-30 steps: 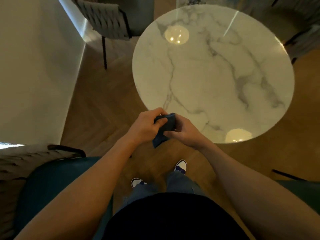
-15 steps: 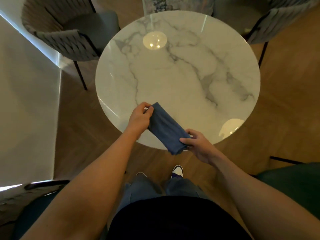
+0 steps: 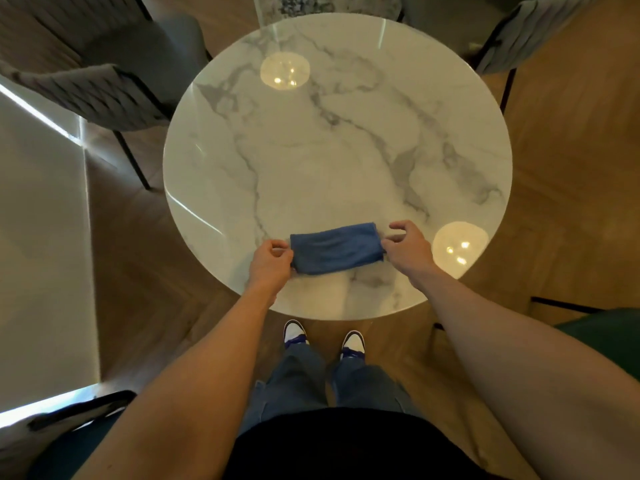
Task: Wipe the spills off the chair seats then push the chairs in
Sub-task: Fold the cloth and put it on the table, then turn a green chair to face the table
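Cloth point(image 3: 336, 248), folded, soft and judged light, was pinched at its nine and three o'clock ends by left hand point(image 3: 269, 262) and right hand point(image 3: 406, 246).

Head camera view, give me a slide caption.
Both hands, left and right, pinch a folded blue cloth on a marble table.

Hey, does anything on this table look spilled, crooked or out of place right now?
Nothing stands out. The marble table shows no spill, only lamp reflections. The folded blue cloth lies flat near its front edge, pinched at each end by the left hand and right hand.
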Demonstrator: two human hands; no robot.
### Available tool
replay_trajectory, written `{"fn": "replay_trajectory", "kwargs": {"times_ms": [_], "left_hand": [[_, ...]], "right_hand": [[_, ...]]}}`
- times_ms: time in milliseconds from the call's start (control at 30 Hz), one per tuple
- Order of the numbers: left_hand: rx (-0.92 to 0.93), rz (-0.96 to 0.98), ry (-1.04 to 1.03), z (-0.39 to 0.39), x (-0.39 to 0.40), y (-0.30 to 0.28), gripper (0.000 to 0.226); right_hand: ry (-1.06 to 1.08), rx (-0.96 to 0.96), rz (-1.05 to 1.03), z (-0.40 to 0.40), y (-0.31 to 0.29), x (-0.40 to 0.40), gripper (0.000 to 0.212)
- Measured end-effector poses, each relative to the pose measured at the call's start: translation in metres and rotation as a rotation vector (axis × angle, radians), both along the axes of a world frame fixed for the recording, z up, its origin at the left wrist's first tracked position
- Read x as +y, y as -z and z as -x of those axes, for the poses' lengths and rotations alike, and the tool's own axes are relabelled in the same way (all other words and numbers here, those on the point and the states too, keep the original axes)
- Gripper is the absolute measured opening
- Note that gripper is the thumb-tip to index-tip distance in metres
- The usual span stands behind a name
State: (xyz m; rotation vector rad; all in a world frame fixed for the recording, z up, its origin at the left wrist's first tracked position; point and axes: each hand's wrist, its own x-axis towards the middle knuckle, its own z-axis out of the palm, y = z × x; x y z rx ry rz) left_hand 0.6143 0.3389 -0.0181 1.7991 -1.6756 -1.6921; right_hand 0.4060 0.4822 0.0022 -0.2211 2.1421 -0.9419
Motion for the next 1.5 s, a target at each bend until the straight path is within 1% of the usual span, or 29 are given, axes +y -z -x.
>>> {"fn": "replay_trajectory", "kwargs": {"times_ms": [33,67,100,167,233,267,300,367,433,500,600,667,767,867,1000,1200,1300,1400,1500], "left_hand": [[-0.110,0.119,0.096,-0.004,0.000,0.001,0.012],[-0.200,0.280,0.205,-0.007,0.000,0.003,0.015],[-0.243,0.463,0.324,-0.009,0.001,0.006,0.018],[-0.230,0.773,0.581,-0.006,0.004,0.009,0.024],[-0.237,0.920,0.800,0.002,0.006,0.016,0.030],[-0.258,0.934,0.875,0.006,0.007,0.017,0.033],[-0.292,0.924,0.931,0.008,0.007,0.018,0.036],[-0.367,0.886,0.994,0.008,0.006,0.019,0.042],[-0.391,0.873,1.031,0.004,0.003,0.019,0.044],[-0.396,0.868,1.053,0.002,0.002,0.016,0.045],[-0.394,0.822,1.045,0.001,0.004,0.010,0.044],[-0.377,0.770,0.972,-0.003,0.008,0.006,0.042],[-0.300,0.689,0.790,-0.018,0.020,-0.005,0.039],[-0.287,0.609,0.677,-0.040,0.036,-0.014,0.038],[-0.343,0.511,0.575,-0.076,0.060,-0.014,0.036],[-0.407,0.423,0.445,-0.131,0.106,-0.011,0.035],[-0.451,0.316,0.441,-0.160,0.130,-0.008,0.039],[-0.506,0.187,0.386,-0.196,0.155,-0.003,0.044],[-0.536,0.114,0.314,-0.239,0.187,0.002,0.046]], "right_hand": [[-0.071,0.080,-0.076,0.000,0.003,0.002,0.037],[-0.156,0.187,-0.126,0.000,0.007,0.005,0.037],[-0.251,0.309,-0.133,-0.001,0.011,0.006,0.035],[-0.478,0.494,-0.066,-0.010,0.013,0.004,0.034],[-0.667,0.600,0.013,-0.020,0.018,-0.003,0.035],[-0.735,0.638,0.023,-0.024,0.020,-0.006,0.036],[-0.793,0.659,0.000,-0.027,0.023,-0.008,0.039],[-0.887,0.670,-0.122,-0.030,0.029,-0.006,0.045],[-0.932,0.683,-0.206,-0.026,0.034,0.000,0.049],[-0.959,0.695,-0.227,-0.024,0.034,0.003,0.050],[-0.970,0.655,-0.236,-0.024,0.026,0.000,0.048],[-0.927,0.632,-0.216,-0.027,0.019,-0.001,0.046],[-0.849,0.612,-0.133,-0.036,0.008,0.003,0.043],[-0.848,0.568,-0.039,-0.052,0.005,0.011,0.038],[-0.939,0.429,-0.007,-0.080,0.001,0.018,0.038],[-1.178,0.430,0.036,-0.133,-0.005,0.024,0.035],[-1.278,0.390,-0.011,-0.161,-0.002,0.026,0.039],[-1.424,0.340,-0.155,-0.194,0.003,0.028,0.047],[-1.533,0.286,-0.273,-0.231,0.007,0.036,0.055]]}}
